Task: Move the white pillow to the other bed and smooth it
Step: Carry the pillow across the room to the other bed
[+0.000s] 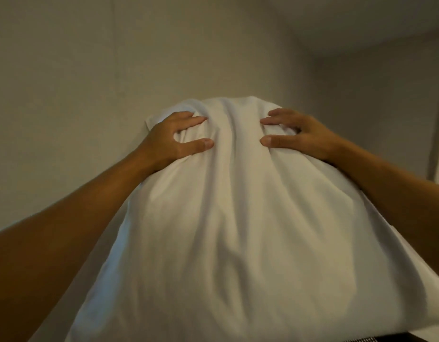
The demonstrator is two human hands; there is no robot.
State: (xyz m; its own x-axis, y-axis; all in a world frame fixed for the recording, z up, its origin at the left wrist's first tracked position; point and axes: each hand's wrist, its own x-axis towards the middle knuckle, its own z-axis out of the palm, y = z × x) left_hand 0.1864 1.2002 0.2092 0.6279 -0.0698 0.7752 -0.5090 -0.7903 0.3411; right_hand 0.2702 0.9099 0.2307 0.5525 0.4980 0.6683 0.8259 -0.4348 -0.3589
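Observation:
The white pillow (228, 218) fills the middle and lower part of the head view, held up in front of me with its far end raised toward the wall. My left hand (174, 139) grips the far left part of the pillow, fingers and thumb pinching a fold of the case. My right hand (295, 134) grips the far right part the same way. Long creases run down the fabric between the two hands. No bed is visible; the pillow hides whatever lies below.
A plain beige wall (90, 70) stands close behind the pillow. At the right, the wall turns a corner near a pale vertical frame (435, 134). A dark strip (435, 338) shows at the bottom right edge under the pillow.

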